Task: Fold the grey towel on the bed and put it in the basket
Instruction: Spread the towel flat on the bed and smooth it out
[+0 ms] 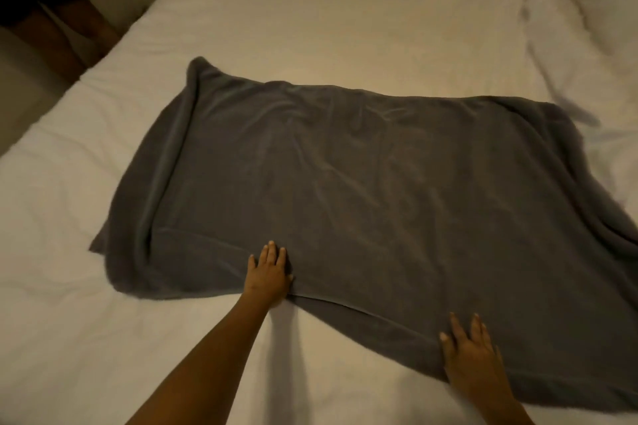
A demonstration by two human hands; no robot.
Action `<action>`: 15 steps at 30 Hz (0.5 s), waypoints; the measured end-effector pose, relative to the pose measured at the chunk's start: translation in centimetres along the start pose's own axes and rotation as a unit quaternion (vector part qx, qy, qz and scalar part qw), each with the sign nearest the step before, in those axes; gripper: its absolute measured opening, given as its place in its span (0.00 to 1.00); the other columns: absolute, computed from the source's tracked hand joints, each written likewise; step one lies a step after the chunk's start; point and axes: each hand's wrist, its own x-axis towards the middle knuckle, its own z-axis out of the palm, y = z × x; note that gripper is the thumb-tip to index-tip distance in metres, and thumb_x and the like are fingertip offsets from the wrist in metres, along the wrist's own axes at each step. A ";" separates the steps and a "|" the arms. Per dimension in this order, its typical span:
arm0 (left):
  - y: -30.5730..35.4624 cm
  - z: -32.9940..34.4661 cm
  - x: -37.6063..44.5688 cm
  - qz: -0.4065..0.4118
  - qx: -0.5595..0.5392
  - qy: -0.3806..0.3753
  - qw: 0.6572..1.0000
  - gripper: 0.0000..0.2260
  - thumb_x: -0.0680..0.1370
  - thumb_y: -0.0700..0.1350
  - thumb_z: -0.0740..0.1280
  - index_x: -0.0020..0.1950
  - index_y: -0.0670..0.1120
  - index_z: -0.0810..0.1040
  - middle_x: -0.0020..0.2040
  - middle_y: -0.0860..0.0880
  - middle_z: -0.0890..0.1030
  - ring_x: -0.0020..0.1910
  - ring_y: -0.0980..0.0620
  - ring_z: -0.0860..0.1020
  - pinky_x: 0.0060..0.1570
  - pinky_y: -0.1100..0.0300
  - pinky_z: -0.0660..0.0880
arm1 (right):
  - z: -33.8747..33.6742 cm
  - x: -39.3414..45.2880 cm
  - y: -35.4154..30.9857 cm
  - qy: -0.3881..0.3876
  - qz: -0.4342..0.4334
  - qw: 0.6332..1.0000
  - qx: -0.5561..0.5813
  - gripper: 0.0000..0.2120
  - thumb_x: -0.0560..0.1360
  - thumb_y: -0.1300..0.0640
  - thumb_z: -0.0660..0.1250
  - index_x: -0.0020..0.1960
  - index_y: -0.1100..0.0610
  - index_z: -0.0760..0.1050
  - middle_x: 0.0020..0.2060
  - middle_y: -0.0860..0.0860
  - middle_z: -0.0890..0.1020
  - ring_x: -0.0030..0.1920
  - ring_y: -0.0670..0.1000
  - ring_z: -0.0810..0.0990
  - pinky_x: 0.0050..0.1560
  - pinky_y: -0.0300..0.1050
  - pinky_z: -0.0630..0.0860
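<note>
The grey towel [362, 190] is lying spread out across the middle of the bed [310, 31], reaching from near the bed's left edge over towards its right edge and running out of sight there. It is lying mostly flat, with soft creases across its middle. Its left end is doubled over on itself into a long rolled ridge running from the far left corner of the towel down to its near left corner, and its right side is bunching into loose folds close to the bed's right edge.

The person is leaning over the near edge of the bed with both arms reaching forward. The left hand [267, 274] is resting palm down on the near edge of the towel, fingers stretched out and slightly apart, pressing the cloth flat against the white sheet rather than gripping it. The right hand [471, 350] is lying the same way further right and closer to the near edge of the bed, fingers splayed wide on the towel's near hem, holding nothing between them. Between the two hands the hem is running in a slanted line.

A rumpled white duvet [566, 41] is heaped at the far right corner of the bed, apart from the towel.
</note>
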 end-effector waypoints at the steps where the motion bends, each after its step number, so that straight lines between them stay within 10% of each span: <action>1: -1.9 0.2 0.2 0.004 -0.009 -0.003 1.000 0.29 0.82 0.56 0.49 0.78 0.44 0.44 0.79 0.42 0.43 0.78 0.44 0.43 0.75 0.44 0.45 | 0.4 -0.1 -2.0 -0.005 0.008 1.000 0.006 0.28 0.78 0.41 0.43 0.77 0.48 0.48 0.77 0.58 0.47 0.76 0.59 0.50 0.73 0.56 0.56; 11: -26.0 -0.3 1.4 0.022 -0.009 0.061 0.998 0.30 0.81 0.57 0.49 0.78 0.45 0.43 0.79 0.45 0.45 0.78 0.48 0.47 0.75 0.45 0.46 | 4.0 -1.2 -26.8 -0.014 -0.026 0.999 0.028 0.28 0.81 0.44 0.46 0.76 0.47 0.40 0.77 0.57 0.44 0.76 0.57 0.46 0.75 0.57 0.48; 15: -34.9 -0.8 2.1 0.039 -0.001 0.113 0.993 0.43 0.70 0.68 0.29 0.78 0.44 0.46 0.79 0.44 0.49 0.78 0.47 0.52 0.74 0.44 0.50 | 5.6 -2.0 -36.6 0.026 -0.109 0.993 0.038 0.28 0.81 0.45 0.47 0.76 0.48 0.39 0.77 0.56 0.43 0.77 0.56 0.43 0.74 0.56 0.45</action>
